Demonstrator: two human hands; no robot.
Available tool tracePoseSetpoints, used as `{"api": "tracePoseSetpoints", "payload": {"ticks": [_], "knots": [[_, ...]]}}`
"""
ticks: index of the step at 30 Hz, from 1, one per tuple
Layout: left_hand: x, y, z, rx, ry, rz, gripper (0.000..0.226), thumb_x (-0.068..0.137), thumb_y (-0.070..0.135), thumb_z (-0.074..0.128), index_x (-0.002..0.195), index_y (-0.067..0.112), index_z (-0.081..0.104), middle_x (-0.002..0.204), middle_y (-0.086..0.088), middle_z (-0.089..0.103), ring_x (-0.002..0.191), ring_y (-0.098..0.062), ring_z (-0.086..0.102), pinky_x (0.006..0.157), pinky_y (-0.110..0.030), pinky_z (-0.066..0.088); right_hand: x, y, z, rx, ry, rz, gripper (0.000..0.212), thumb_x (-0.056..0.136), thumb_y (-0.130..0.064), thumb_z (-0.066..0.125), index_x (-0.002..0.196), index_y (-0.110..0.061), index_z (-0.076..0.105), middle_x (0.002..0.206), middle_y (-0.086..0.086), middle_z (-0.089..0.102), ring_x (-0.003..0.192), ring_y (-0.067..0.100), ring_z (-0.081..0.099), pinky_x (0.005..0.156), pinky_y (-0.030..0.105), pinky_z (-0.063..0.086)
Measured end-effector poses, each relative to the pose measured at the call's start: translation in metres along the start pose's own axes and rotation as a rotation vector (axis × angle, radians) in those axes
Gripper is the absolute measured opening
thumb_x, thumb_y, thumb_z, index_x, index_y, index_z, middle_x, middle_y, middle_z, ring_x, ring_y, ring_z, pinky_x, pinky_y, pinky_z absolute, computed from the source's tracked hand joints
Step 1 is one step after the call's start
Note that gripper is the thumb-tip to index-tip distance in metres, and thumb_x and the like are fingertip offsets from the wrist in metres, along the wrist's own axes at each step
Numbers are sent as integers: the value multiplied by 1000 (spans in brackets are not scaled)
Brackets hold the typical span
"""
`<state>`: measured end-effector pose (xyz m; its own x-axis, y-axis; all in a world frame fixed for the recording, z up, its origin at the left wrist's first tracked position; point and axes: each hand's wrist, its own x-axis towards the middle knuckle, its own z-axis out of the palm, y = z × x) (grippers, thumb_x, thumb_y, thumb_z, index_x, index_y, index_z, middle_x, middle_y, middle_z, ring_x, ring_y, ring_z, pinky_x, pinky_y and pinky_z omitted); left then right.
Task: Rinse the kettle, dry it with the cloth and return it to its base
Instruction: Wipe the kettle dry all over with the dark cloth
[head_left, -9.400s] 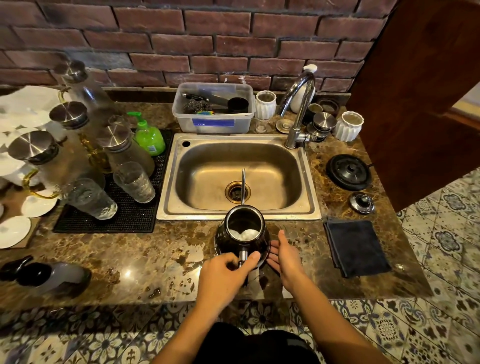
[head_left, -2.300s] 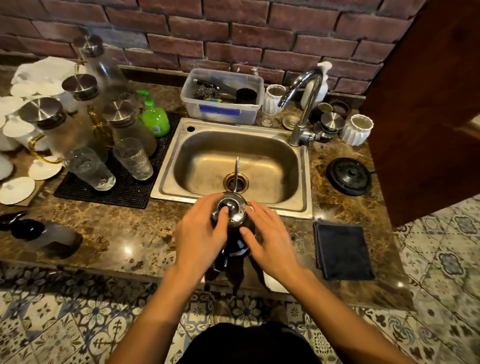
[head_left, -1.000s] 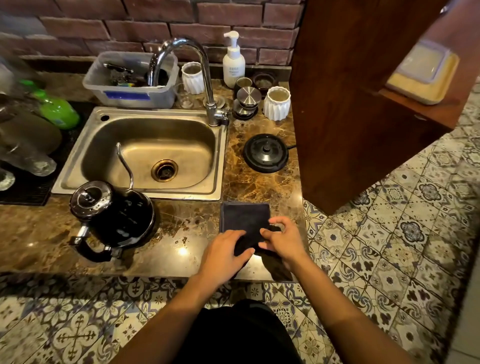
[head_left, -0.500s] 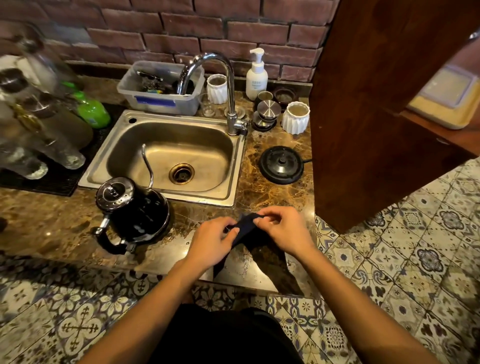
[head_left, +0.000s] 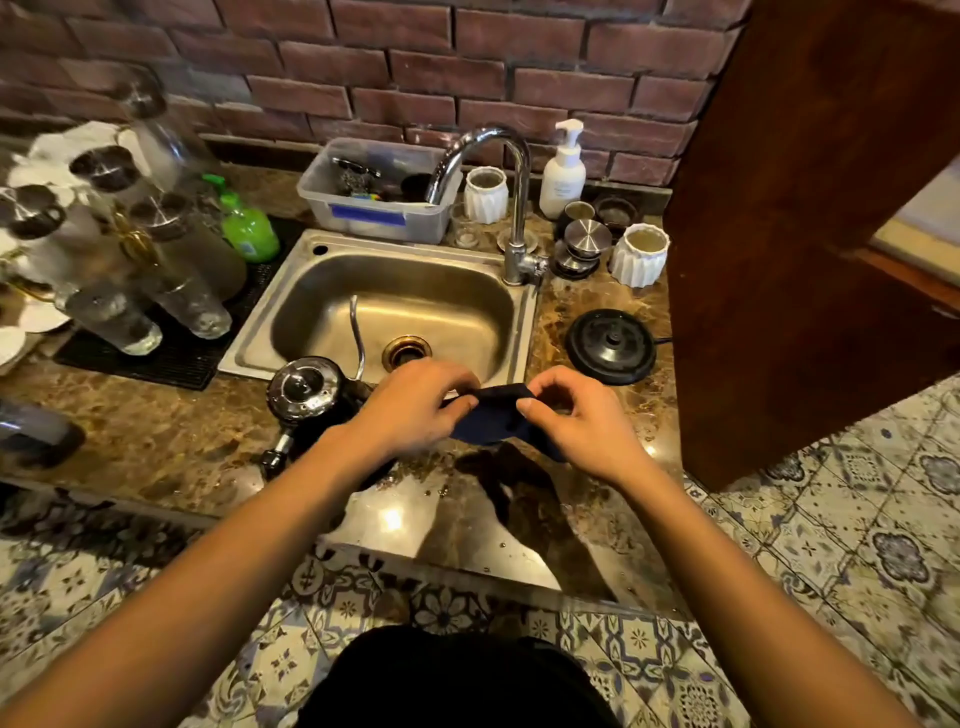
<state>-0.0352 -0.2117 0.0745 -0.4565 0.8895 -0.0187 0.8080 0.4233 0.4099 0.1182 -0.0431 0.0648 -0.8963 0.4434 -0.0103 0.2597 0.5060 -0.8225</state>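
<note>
Cloth (head_left: 491, 415): mid-frame, pinched by left hand (head_left: 415, 410) and right hand (head_left: 576, 421)
Kettle (head_left: 306, 395): lidded, left of hands, off base (head_left: 610, 345)

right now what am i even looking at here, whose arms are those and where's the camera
The camera is worn on a person's head and looks down, so the arms are that person's own. There is no machine. The left hand and right hand each pinch an edge of a dark cloth above a marble counter. A black kettle with its lid on stands left of the hands, in front of the steel sink. The kettle's round black base sits bare, right of the sink.
</note>
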Motion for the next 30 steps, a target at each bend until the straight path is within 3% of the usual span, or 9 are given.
{"api": "tracePoseSetpoints", "payload": {"ticks": [8,14,17,20,22,24,27,30], "knots": [[17,-61,-50,153,-132,105,19,90,30,62,105,21,70,101,-2,72,96,-26,64,81,-38,50,26,-31,56,109,49,30,9,89,-26,72,87,-21,65,81,-3,69,77,13,64,75,32,48],[6,-98,-64,215,-252,173,19,88,30,65,103,22,71,104,-2,71,100,-25,65,84,-40,51,23,-49,111,254,-41,118,10,93,-19,67,90,-15,59,77,-12,56,68,-4,49,68,18,40],[-4,-116,-63,262,-342,234,19,86,34,63,101,27,71,105,0,70,103,-24,64,86,-42,51,11,-50,147,355,-91,159,10,87,-32,67,84,-31,57,80,-12,60,80,8,57,78,32,45],[-13,-128,-63,303,-399,304,23,84,35,61,104,32,71,110,5,70,109,-21,63,90,-43,49,1,-50,180,443,-126,197,9,82,-37,67,83,-36,58,106,6,70,105,24,65,97,44,47],[-18,-135,-63,352,-408,359,23,83,36,58,103,34,69,113,10,68,113,-16,59,95,-44,45,-5,-50,197,497,-136,228,13,81,-34,67,87,-25,59,110,15,67,105,20,62,96,40,46],[-21,-142,-61,376,-411,418,22,82,37,56,100,34,69,113,12,66,114,-15,57,97,-45,42,-8,-48,213,575,-167,283,7,83,-29,63,88,-24,63,107,10,65,103,15,59,91,35,46],[-23,-151,-60,371,-415,478,25,84,38,54,102,34,70,114,13,64,115,-15,53,99,-42,38,-5,-44,229,674,-43,385,25,88,-23,52,91,-36,73,112,0,69,102,16,65,85,29,53],[-23,-154,-58,344,-407,491,26,87,38,53,106,35,71,117,15,64,118,-13,51,104,-40,35,7,-38,244,454,207,376,23,98,-34,52,113,-40,69,115,-10,69,107,10,65,93,35,54]]}}
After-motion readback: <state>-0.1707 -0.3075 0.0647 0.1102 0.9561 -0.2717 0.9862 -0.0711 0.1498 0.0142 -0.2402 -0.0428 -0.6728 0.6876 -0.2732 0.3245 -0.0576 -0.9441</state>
